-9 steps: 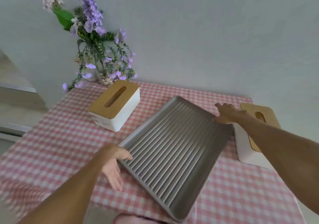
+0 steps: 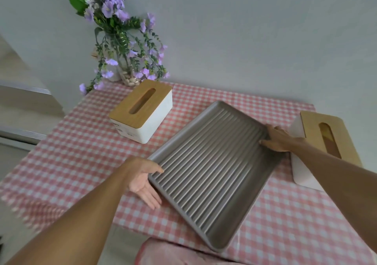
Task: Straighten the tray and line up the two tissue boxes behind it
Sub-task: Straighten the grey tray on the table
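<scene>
A grey ribbed metal tray point(image 2: 212, 175) lies skewed on the pink checked tablecloth, its near corner over the table's front edge. My left hand point(image 2: 142, 180) is at the tray's left corner, thumb on the rim, fingers spread along its side. My right hand point(image 2: 278, 140) grips the tray's far right rim. One white tissue box with a wooden lid point(image 2: 142, 111) stands angled at the back left of the tray. The second tissue box point(image 2: 318, 140) stands to the right, partly hidden behind my right forearm.
A glass vase of purple flowers point(image 2: 122, 56) stands at the back left corner against the wall. The table point(image 2: 67, 142) ends at the wall behind and drops off at the left and front edges.
My left hand has closed in on the tray's left corner, thumb now on the rim. My right hand has settled onto the far right rim. The tray has barely shifted.
</scene>
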